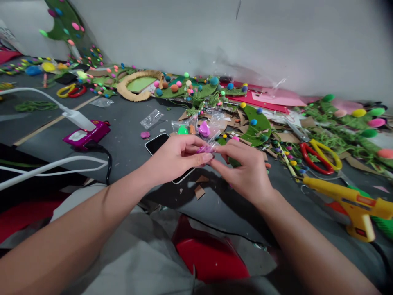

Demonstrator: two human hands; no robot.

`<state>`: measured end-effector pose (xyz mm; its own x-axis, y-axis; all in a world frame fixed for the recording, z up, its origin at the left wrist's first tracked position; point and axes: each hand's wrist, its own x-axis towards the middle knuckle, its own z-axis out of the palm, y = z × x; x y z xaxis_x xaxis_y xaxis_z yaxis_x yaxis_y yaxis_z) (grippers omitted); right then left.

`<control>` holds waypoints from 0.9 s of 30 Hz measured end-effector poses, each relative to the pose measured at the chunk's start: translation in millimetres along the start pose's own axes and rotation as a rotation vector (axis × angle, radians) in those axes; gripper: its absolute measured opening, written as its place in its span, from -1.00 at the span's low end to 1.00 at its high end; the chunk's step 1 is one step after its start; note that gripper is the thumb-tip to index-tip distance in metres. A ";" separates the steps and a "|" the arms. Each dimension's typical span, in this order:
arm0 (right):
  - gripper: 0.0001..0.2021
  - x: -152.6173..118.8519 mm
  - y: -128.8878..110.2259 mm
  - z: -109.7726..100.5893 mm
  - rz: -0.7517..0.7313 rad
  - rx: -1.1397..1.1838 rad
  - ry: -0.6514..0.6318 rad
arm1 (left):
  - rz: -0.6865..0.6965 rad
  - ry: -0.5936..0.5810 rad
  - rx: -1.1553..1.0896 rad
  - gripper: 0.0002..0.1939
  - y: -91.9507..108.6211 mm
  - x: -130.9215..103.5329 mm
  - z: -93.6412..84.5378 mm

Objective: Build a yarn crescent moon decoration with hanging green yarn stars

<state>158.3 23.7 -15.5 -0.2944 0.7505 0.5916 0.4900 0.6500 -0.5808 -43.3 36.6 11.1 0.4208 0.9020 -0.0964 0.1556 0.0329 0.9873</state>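
Small clear plastic packets (206, 139) of bright pompoms sit pinched between both hands just past the black smartphone (158, 144); they look featherlight, crinkly and slippery, best gripped at the sealed edge. Left hand (176, 157) and right hand (245, 172) both have thumb and fingertips closed on the film around a purple pompom (206, 149).

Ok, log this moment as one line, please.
left hand: pinching small clear plastic bag of purple pompoms | right hand: pinching same bag | beneath: black smartphone | right: yellow glue gun

a dark grey floor (129, 123) carries a phone (157, 143), scissors (321, 157) and a glue gun (353, 205).
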 end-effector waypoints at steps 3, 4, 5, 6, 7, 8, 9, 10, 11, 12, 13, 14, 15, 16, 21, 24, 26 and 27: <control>-0.90 -0.3 -2.2 1.0 0.001 0.029 0.031 | -0.085 -0.004 -0.128 -0.76 0.9 0.8 -0.6; -0.88 -0.1 -2.6 0.7 0.011 0.044 0.029 | -0.099 -0.008 -0.149 -0.77 0.7 1.0 -1.0; -0.86 0.2 -2.9 0.2 0.022 0.058 0.026 | -0.099 -0.010 -0.161 -0.77 0.1 1.1 -1.3; -0.83 0.6 -3.2 -0.3 0.032 0.068 0.021 | -0.092 -0.010 -0.172 -0.77 -0.8 1.3 -1.4; -0.81 1.1 -3.5 -0.8 0.038 0.074 0.017 | -0.079 -0.006 -0.182 -0.76 -2.0 1.7 -1.2; -0.79 1.5 -3.8 -1.3 0.039 0.076 0.015 | -0.063 -0.001 -0.192 -0.75 -3.3 2.1 -0.6; -0.78 1.9 -4.1 -1.7 0.037 0.074 0.014 | -0.046 0.008 -0.199 -0.73 -4.5 2.6 0.2; -0.77 2.2 -4.3 -1.9 0.037 0.072 0.014 | -0.027 0.021 -0.200 -0.72 -5.5 3.1 1.2; -0.77 2.4 -4.5 -2.1 0.040 0.074 0.015 | -0.009 0.032 -0.194 -0.72 -6.3 3.6 2.2; -0.77 2.5 -4.8 -2.1 0.048 0.083 0.015 | 0.007 0.039 -0.182 -0.73 -6.8 4.1 3.1; -0.79 2.7 -5.1 -2.1 0.060 0.100 0.016 | 0.022 0.040 -0.168 -0.74 -7.1 4.4 3.8; -0.80 2.8 -5.5 -2.1 0.075 0.122 0.017 | 0.035 0.039 -0.152 -0.77 -7.2 4.6 4.3; -0.83 3.0 -6.0 -2.0 0.092 0.145 0.019 | 0.049 0.035 -0.135 -0.79 -7.1 4.6 4.5; -0.85 3.2 -6.6 -1.9 0.108 0.165 0.024 | 0.063 0.028 -0.118 -0.81 -7.1 4.6 4.6; -0.91 4.1 -10.6 -0.8 0.140 0.182 0.029 | 0.107 0.039 -0.047 -0.84 -6.3 3.3 3.9; -0.90 2.7 -11.9 1.3 0.137 0.163 0.061 | 0.117 0.078 0.055 -0.86 -2.0 2.3 0.7; -0.90 1.0 -12.1 3.6 0.133 0.178 0.076 | 0.113 0.087 0.143 -0.88 2.1 1.3 -3.6; -0.89 0.2 -12.1 4.9 0.134 0.188 0.081 | 0.112 0.078 0.176 -0.89 4.0 0.8 -6.4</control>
<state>148.4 16.6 -11.1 -0.1666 0.8242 0.5412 0.3564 0.5621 -0.7463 -48.1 40.2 15.7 0.3745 0.9267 0.0296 0.2684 -0.1389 0.9532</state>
